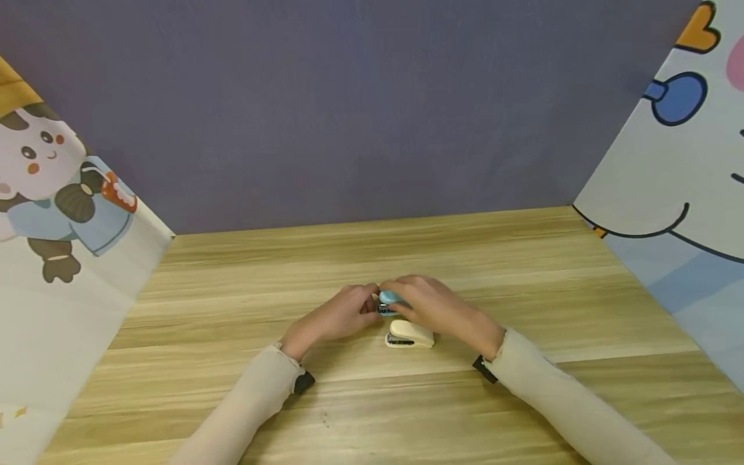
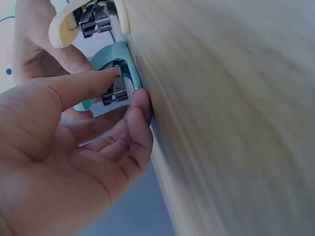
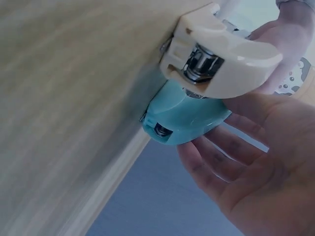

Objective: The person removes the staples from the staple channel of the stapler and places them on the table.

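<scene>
A small teal stapler (image 1: 391, 297) stands on the wooden table between both hands, its front end facing left. From the right, my right hand (image 1: 433, 307) holds its body, with the thumb on the near side and the fingers on the far side. My left hand (image 1: 345, 311) pinches at the front end; in the left wrist view its thumb touches the metal staple channel (image 2: 116, 88) and its fingertips lie at the base. Just nearer to me, a cream stapler (image 1: 411, 332) sits on the table, parallel to the teal one and untouched.
The wooden table (image 1: 372, 413) runs back to a dark purple-grey panel (image 1: 372, 116). White panels with cartoon prints stand at the left (image 1: 116, 284) and right (image 1: 639, 194). Small dark marks (image 1: 324, 420) show on the tabletop near the front.
</scene>
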A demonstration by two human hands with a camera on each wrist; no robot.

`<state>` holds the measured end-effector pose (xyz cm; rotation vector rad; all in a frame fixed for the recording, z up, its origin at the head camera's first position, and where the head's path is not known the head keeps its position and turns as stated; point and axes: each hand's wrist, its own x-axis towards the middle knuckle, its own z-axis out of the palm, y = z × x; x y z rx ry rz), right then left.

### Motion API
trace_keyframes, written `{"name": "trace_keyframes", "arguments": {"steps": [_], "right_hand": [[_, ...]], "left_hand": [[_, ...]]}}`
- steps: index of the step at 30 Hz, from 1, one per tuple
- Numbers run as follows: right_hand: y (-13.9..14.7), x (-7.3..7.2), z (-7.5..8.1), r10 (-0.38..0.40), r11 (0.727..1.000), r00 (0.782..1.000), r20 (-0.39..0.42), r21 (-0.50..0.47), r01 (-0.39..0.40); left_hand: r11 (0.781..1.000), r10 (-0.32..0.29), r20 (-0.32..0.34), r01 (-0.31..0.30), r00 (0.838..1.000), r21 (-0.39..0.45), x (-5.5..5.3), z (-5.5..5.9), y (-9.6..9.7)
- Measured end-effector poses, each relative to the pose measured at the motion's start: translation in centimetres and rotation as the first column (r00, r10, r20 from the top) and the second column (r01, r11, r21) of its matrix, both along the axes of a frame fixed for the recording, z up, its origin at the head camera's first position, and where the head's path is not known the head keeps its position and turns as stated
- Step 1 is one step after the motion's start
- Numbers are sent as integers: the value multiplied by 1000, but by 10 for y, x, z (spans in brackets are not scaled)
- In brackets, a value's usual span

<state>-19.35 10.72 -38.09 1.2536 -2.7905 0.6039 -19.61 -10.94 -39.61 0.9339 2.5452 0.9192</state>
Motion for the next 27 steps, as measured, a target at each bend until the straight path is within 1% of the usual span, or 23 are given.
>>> {"name": "trace_keyframes", "arguments": {"steps": [4, 8, 12, 17, 20, 23, 27], "right_hand": [[4, 2, -4, -13, 1000, 1000, -3, -9, 13], [6, 4, -6, -11, 1000, 1000, 19, -22, 11], [5, 3, -7, -3, 999, 1000, 29, -41, 4], [0, 1, -6, 21, 997, 999, 26, -69, -19], [-2, 1, -5, 13, 998, 1000, -4, -56, -14], [-3, 3, -3, -9, 1000, 998, -66, -19, 8], [-7, 8, 0, -28, 998, 988, -154, 58, 37]], "left_hand": [[1000, -22, 30, 22, 999, 7, -3, -3, 5], [1000, -21, 26, 21, 999, 13, -3, -8, 7], [1000, 3, 19, -3, 1000, 13, -2, -11, 7], [999, 44, -20, -44, 999, 5, -2, -12, 7], [999, 52, -26, -51, 998, 2, -3, -11, 7], [999, 52, -26, -52, 998, -1, -4, -12, 7], [998, 56, -35, -56, 998, 0, -3, -13, 7]]}}
